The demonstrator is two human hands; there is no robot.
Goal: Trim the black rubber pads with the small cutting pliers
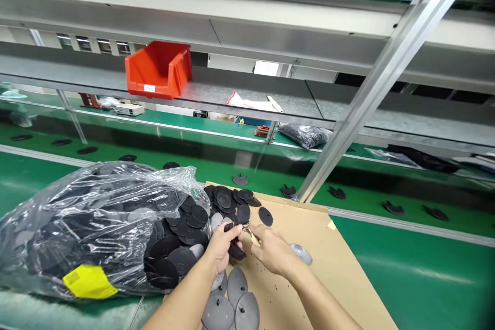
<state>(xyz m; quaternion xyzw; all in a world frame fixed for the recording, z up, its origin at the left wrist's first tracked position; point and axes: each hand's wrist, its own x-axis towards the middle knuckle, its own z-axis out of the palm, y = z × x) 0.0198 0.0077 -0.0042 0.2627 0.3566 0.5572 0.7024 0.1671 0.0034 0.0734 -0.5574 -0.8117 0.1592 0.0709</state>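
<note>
The left hand point(221, 245) is holding a black part point(236, 253) above a sheet of brown cardboard point(340, 273), its fingers pinching the part between thumb and forefinger. The right hand point(273, 250) is meeting it from the other side, its fingers closing around a small tool with a pale handle point(253, 237); the tool's tip is pointing at the black part, though whether the two are touching is too small to tell. Just beyond the hands, a heap of dark oval discs point(228, 201) is lying on the cardboard, while several grey discs point(235, 299) are overlapping nearer the person and a lone grey disc point(300, 253) is resting beside the right forearm. To the left, a large clear plastic bag point(96, 201) with a yellow label point(89, 282) is spilling black discs point(164, 265) from its open end. The cardboard is lying on a green desk point(417, 268). Behind it, dark curved pieces point(393, 208) are sitting spaced apart on a green strip, and a red bin point(158, 75) is standing on a grey shelf point(247, 87).
</note>
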